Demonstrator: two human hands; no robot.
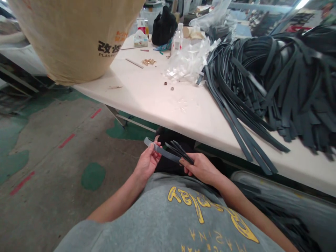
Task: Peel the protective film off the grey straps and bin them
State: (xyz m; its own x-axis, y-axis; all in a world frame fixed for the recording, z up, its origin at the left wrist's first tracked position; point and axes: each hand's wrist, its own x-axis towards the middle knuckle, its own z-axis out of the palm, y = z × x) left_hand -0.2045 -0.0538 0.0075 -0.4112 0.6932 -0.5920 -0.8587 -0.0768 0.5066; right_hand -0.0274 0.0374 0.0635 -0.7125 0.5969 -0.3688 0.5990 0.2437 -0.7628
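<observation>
Below the table edge, over my lap, my right hand (202, 169) is closed around a small bundle of dark grey straps (178, 149) that fan out up and to the left. My left hand (147, 161) pinches the end of one strap (154, 146) pulled a little out of that bundle, thumb on top. A large heap of the same dark straps (275, 80) covers the right part of the white table (157, 98), with several long ones hanging toward the table's front edge.
A big tan sack (76, 35) bulges over the table's far left corner. Clear plastic bags (189, 61), a bottle (177, 38), a black bag (164, 26), small brass parts (148, 62) and a thin rod (134, 63) lie on the table. Concrete floor with red marks lies left.
</observation>
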